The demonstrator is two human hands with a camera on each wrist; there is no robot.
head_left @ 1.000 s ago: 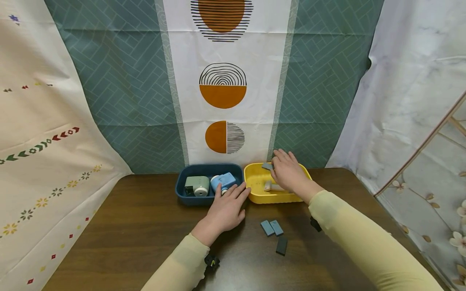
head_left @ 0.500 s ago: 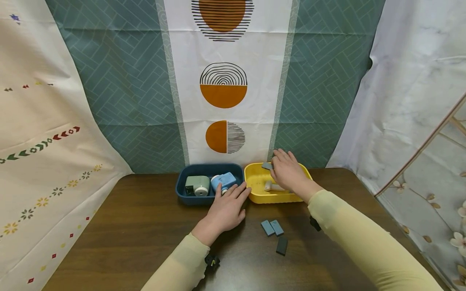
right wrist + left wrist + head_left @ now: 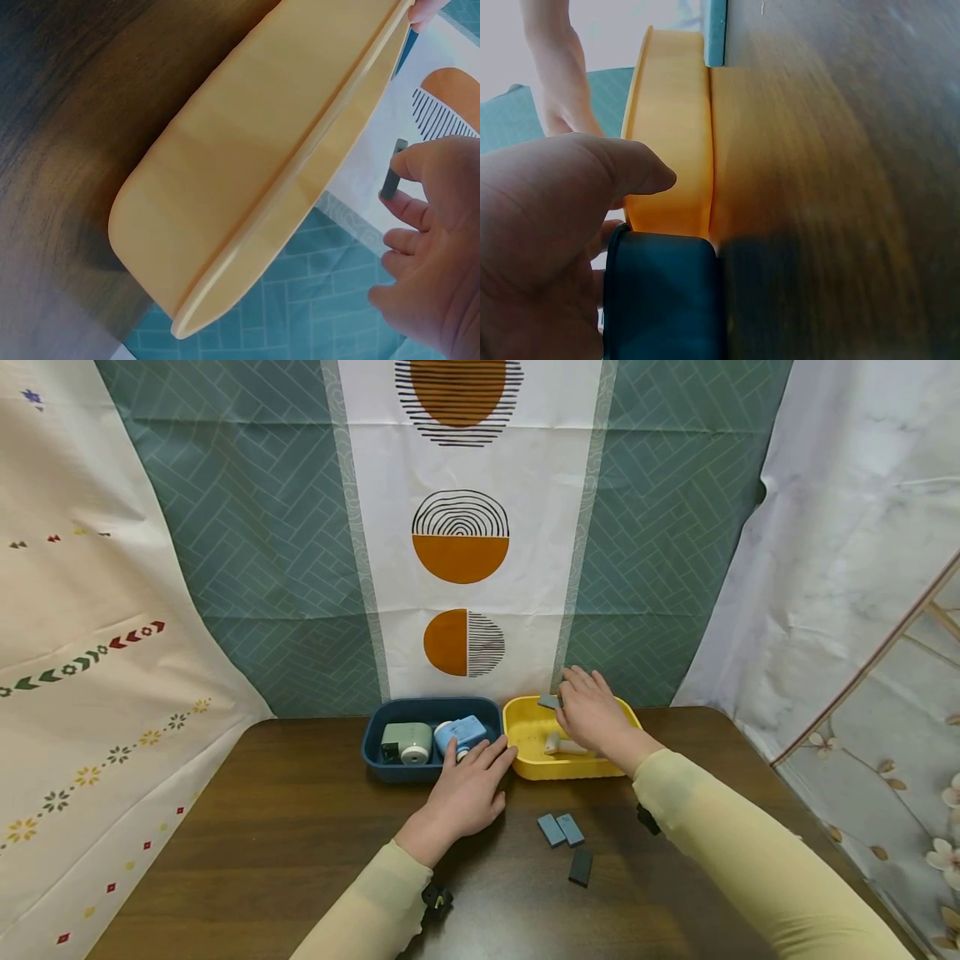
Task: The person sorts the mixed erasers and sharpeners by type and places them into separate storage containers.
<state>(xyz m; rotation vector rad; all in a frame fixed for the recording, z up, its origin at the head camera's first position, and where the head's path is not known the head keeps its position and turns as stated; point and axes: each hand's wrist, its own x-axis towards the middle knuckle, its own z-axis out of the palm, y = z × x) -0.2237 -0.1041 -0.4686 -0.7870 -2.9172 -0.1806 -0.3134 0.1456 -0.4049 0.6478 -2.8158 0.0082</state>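
Pinch on grey block unchanged

gray-blue block | thin, rectangular | pinched by right hand | above yellow tray

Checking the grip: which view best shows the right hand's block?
The right wrist view: the block shows large, pinched by the right hand. In the head view it's small and partly hidden; the left wrist view lacks it.
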